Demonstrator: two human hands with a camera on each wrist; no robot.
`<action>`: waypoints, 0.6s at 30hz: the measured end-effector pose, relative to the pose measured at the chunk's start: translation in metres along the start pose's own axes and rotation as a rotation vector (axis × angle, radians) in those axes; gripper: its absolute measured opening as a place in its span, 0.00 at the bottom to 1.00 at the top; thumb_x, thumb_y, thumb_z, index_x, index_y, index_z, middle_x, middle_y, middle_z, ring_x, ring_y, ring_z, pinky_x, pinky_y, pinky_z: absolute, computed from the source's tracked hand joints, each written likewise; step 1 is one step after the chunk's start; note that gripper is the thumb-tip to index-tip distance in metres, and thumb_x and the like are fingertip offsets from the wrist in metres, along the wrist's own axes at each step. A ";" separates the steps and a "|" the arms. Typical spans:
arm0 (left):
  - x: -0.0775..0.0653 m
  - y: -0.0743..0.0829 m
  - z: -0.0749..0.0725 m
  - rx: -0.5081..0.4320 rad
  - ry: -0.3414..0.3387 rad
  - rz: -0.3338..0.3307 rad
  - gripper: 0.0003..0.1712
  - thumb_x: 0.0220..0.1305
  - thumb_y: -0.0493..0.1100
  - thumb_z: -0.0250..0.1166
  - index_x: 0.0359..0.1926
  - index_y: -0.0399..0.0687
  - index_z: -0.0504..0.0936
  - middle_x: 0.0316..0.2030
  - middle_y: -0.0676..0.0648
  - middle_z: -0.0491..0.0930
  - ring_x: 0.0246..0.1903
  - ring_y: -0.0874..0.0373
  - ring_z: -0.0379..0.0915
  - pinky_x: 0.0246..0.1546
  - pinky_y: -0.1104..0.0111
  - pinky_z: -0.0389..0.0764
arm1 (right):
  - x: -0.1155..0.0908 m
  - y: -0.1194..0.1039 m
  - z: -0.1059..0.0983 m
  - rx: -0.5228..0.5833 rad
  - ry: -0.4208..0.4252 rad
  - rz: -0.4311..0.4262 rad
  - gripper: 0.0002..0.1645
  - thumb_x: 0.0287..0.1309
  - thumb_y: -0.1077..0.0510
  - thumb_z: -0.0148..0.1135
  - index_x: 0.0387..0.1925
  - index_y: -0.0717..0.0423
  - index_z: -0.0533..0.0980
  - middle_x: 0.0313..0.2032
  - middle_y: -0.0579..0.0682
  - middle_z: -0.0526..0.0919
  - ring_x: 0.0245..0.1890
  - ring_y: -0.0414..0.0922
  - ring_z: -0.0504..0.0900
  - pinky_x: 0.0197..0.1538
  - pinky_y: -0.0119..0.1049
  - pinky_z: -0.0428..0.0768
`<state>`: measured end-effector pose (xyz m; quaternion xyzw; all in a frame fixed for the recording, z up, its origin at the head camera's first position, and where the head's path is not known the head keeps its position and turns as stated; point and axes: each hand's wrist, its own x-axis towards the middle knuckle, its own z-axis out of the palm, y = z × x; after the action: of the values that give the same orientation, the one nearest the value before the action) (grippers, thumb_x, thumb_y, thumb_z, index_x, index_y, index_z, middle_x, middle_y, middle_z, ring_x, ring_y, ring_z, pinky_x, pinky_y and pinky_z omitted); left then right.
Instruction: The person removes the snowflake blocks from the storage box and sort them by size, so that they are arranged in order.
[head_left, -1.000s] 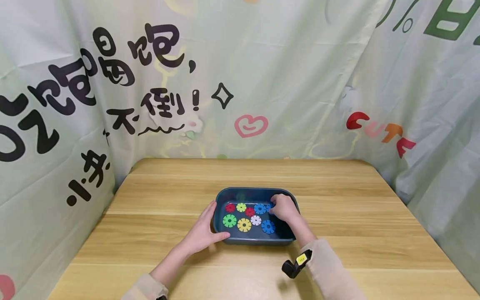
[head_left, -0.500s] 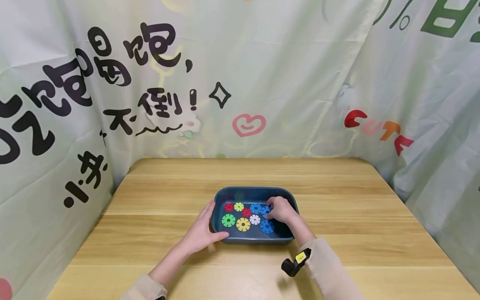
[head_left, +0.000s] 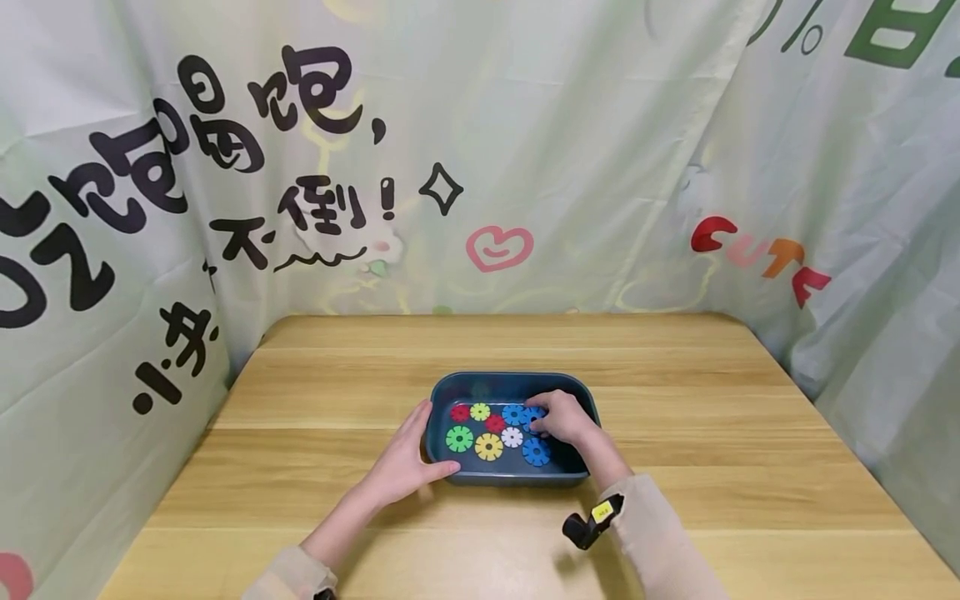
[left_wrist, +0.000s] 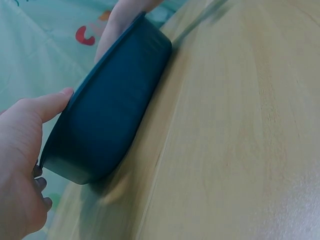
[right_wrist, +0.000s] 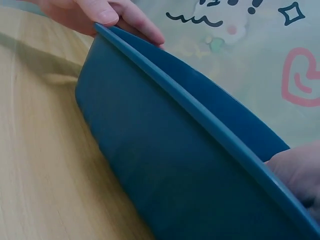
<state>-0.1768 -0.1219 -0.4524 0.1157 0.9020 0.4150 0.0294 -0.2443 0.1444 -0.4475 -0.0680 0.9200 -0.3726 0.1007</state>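
Note:
In the head view a dark blue plastic tub sits on the table. My left hand holds its left end, thumb on the front rim and fingers along the side wall; in the left wrist view the thumb presses the rim. My right hand reaches inside at the right, pinching a blue snowflake disc between thumb and fingers. This disc overlaps another blue disc. In the right wrist view the tub's wall hides the fingertips.
On the tub's floor lie a green disc, a yellow disc, a white disc, a third blue disc, two red ones and a small yellow-green one. Around the wooden table hangs a printed curtain.
My right hand has moved slightly left inside the tub, and the blue snowflake disc at its fingers has shifted left with it, over the neighbouring blue disc. The left hand stays on the tub.

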 end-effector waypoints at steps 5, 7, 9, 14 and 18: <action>0.000 0.000 0.000 -0.002 0.001 -0.005 0.58 0.45 0.54 0.73 0.70 0.38 0.51 0.69 0.39 0.50 0.67 0.42 0.47 0.59 0.44 0.59 | 0.000 0.001 0.000 0.059 -0.018 -0.027 0.21 0.50 0.71 0.64 0.49 0.63 0.78 0.36 0.56 0.79 0.22 0.41 0.79 0.30 0.35 0.81; 0.000 0.000 0.001 -0.002 0.003 -0.004 0.58 0.45 0.54 0.73 0.70 0.38 0.51 0.69 0.39 0.50 0.67 0.42 0.47 0.59 0.44 0.59 | 0.000 0.000 -0.001 0.076 -0.020 -0.035 0.21 0.50 0.72 0.63 0.49 0.63 0.78 0.33 0.56 0.78 0.23 0.42 0.80 0.31 0.36 0.81; 0.000 0.000 0.001 -0.003 0.004 -0.002 0.58 0.45 0.54 0.73 0.70 0.38 0.51 0.69 0.39 0.50 0.67 0.42 0.47 0.59 0.44 0.59 | 0.000 -0.001 -0.002 0.107 -0.013 -0.031 0.21 0.50 0.72 0.63 0.48 0.63 0.78 0.31 0.55 0.77 0.23 0.43 0.81 0.33 0.37 0.82; 0.000 0.001 0.000 -0.003 -0.001 -0.005 0.58 0.46 0.54 0.73 0.70 0.38 0.51 0.69 0.39 0.50 0.67 0.42 0.47 0.59 0.44 0.59 | 0.000 -0.003 -0.006 0.235 -0.006 -0.025 0.19 0.52 0.72 0.61 0.49 0.66 0.76 0.29 0.56 0.74 0.25 0.44 0.82 0.34 0.38 0.82; 0.000 0.001 0.000 0.000 -0.003 -0.004 0.58 0.45 0.54 0.73 0.70 0.38 0.51 0.69 0.39 0.50 0.67 0.42 0.47 0.59 0.45 0.58 | 0.000 -0.003 -0.008 0.328 -0.013 -0.038 0.19 0.54 0.73 0.59 0.50 0.68 0.75 0.30 0.57 0.73 0.27 0.46 0.82 0.35 0.39 0.82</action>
<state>-0.1769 -0.1211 -0.4518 0.1142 0.9021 0.4150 0.0315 -0.2463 0.1475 -0.4397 -0.0706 0.8446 -0.5194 0.1094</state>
